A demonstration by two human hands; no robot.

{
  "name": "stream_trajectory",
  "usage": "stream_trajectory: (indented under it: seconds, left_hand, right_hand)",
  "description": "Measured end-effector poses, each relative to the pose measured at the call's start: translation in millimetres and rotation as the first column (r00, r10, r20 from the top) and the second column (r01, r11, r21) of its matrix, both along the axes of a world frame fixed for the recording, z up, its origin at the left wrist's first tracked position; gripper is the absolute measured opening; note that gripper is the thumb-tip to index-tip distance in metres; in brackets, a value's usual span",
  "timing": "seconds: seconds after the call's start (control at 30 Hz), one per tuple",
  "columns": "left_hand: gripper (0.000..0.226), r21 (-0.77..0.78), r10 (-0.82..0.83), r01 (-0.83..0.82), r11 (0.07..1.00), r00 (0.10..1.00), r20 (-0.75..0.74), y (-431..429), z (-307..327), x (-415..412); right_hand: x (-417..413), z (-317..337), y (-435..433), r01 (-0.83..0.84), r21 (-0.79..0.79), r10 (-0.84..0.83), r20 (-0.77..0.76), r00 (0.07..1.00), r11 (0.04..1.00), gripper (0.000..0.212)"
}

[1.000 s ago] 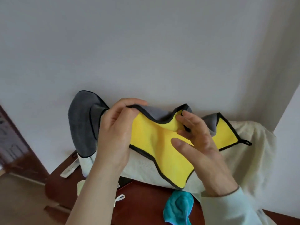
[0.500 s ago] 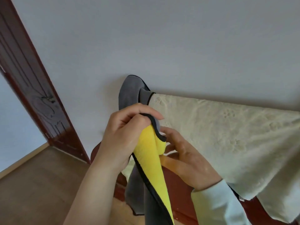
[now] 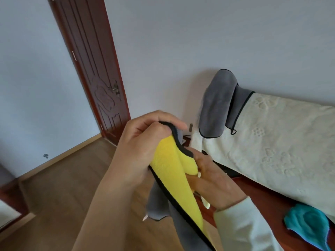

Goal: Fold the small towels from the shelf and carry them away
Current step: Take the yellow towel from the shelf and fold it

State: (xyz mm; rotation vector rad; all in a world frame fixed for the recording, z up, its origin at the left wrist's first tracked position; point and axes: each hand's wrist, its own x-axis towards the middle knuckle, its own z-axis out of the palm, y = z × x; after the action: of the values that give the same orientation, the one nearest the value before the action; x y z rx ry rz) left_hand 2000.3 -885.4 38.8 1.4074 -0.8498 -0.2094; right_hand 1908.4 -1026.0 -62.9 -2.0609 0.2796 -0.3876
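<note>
The yellow towel, grey on its back and edged in black, hangs gathered into a narrow strip at the centre of the frame. Its long axis runs steeply from the top pinch at mid-frame down to the lower right, where the tail leaves the bottom edge. The left hand holds the upper end, its fingers and thumb curled and pinching the black-trimmed edge. The right hand sits just below and to the right, its fingers curled round the yellow fold; how its thumb lies cannot be told. The loose tail therefore lies below both hands, along the strip. The right hand is the nearer one to it, so the next fold would likely come from sliding that hand down the strip while the left keeps the top fixed. Up and to the right of the hands, well apart from them, a grey towel is draped over the end of a cream cloth. That cloth covers something standing on the dark red shelf. A teal towel lies crumpled on the shelf at the lower right, also on the right hand's side. A dark wooden door stands at the upper left, above the wooden floor.
</note>
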Motion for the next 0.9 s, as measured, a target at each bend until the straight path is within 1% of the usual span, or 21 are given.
stream_trajectory:
  seconds: [0.07,0.1,0.13,0.17,0.2,0.23,0.27,0.33,0.4,0.43,0.53,0.6,0.67,0.77,0.83,0.9]
  left_hand:
    - [0.044,0.004,0.048,-0.048,0.999,0.999,0.016,17,0,11]
    - [0.048,0.006,0.073,-0.073,0.997,0.997,0.024,25,-1,16]
    - [0.054,0.012,0.102,-0.102,0.995,0.994,0.032,30,-2,21]
    - [0.057,0.015,0.131,-0.132,0.991,0.991,0.040,36,-4,25]
    - [0.055,0.013,0.154,-0.155,0.988,0.986,0.056,40,-5,29]
    - [0.050,0.010,0.168,-0.169,0.986,0.983,0.078,43,-7,31]
    - [0.044,0.015,0.173,-0.175,0.984,0.980,0.099,46,-9,34]
    - [0.038,0.035,0.175,-0.181,0.983,0.977,0.123,48,-12,39]
    - [0.037,0.052,0.182,-0.191,0.980,0.973,0.140,48,-15,44]
    - [0.034,0.070,0.186,-0.200,0.977,0.969,0.164,47,-17,47]
    - [0.025,0.111,0.227,-0.264,0.958,0.936,0.270,44,-23,57]
    - [0.019,0.122,0.265,-0.315,0.941,0.912,0.312,43,-27,66]
    - [0.012,0.140,0.287,-0.345,0.928,0.903,0.321,39,-31,72]
    - [0.005,0.157,0.283,-0.348,0.924,0.900,0.332,31,-36,75]
    - [0.005,0.150,0.277,-0.346,0.926,0.894,0.351,24,-36,74]
    - [0.009,0.112,0.260,-0.314,0.943,0.903,0.342,19,-34,71]
  right_hand:
    - [9,0,8,0.015,-0.004,-0.015,0.014,1.000,1.000,0.027]
    - [13,1,12,0.034,-0.001,-0.034,-0.001,0.999,0.999,0.017]
    - [15,3,13,0.046,0.008,-0.046,-0.011,0.999,0.999,0.021]
    - [16,4,14,0.049,0.013,-0.049,-0.035,0.998,0.999,0.030]
    - [16,6,15,0.047,0.017,-0.046,-0.048,0.998,0.999,0.037]
    - [17,7,15,0.055,0.027,-0.053,-0.052,0.997,0.998,0.037]
    - [17,11,15,0.063,0.057,-0.061,-0.032,0.998,0.996,0.032]
    - [18,18,13,0.097,0.155,-0.103,0.028,0.994,0.983,0.014]
    - [19,24,10,0.136,0.222,-0.158,0.084,0.984,0.966,0.017]
    - [19,26,9,0.165,0.225,-0.190,0.095,0.977,0.960,0.018]
    - [12,32,6,0.248,0.188,-0.278,0.152,0.949,0.950,0.012]
    - [4,35,1,0.312,0.161,-0.340,0.196,0.920,0.936,0.011]
    - [-5,38,-6,0.358,0.133,-0.380,0.239,0.893,0.924,0.010]
    - [-15,43,-15,0.407,0.080,-0.413,0.267,0.871,0.910,0.012]
    - [-21,45,-23,0.427,0.072,-0.429,0.278,0.859,0.901,0.015]
    - [-27,46,-30,0.466,0.013,-0.447,0.302,0.842,0.885,0.020]
